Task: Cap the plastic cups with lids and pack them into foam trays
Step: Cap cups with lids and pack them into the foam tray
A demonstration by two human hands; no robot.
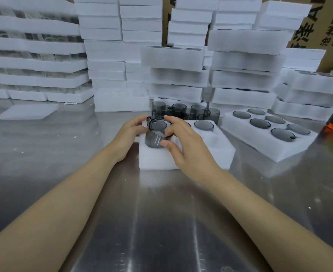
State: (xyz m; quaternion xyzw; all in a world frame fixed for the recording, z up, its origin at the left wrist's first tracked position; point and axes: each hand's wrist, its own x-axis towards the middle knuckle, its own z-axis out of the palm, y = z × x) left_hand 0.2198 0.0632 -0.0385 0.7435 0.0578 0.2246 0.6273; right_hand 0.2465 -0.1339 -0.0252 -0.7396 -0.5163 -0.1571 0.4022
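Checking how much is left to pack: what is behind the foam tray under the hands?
A cluster of loose grey cups stands behind the foam tray; they overlap, and the right hand hides part, so no count.

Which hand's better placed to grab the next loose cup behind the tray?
Right, probably: the right hand is nearest the loose cups behind the tray; the left hand is left of the held cup.

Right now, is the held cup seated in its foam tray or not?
Not seated: left hand and right hand hold the cup, its wall showing above the foam tray; a neighbouring cup sits sunk to its rim.
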